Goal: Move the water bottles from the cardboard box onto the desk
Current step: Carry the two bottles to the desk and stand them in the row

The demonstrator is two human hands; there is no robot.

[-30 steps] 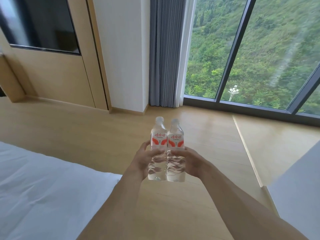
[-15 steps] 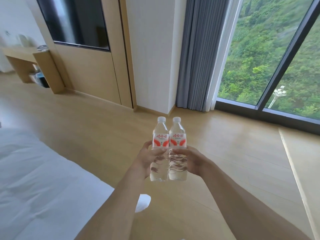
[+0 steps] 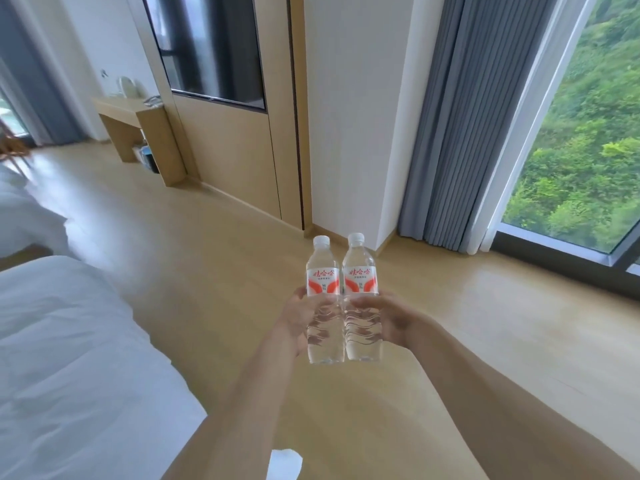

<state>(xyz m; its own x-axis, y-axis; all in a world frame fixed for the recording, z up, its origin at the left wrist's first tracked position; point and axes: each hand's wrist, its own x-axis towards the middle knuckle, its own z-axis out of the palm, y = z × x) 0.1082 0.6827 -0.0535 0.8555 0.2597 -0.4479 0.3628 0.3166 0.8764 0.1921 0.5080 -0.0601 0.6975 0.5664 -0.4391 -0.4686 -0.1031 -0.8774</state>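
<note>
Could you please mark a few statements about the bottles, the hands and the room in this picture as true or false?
1. Each hand holds one water bottle, the two bottles upright and side by side. True: the left hand grips the left bottle and the right hand grips the right bottle.
2. Both bottles have lost their caps. False: each carries a white cap.
3. The bottles stand on the desk. False: they are held in the air above the wooden floor; the desk is far off at the left wall.
4. A white bed lies at the person's left. True.
5. The curtain by the window is red. False: it is grey.
</note>
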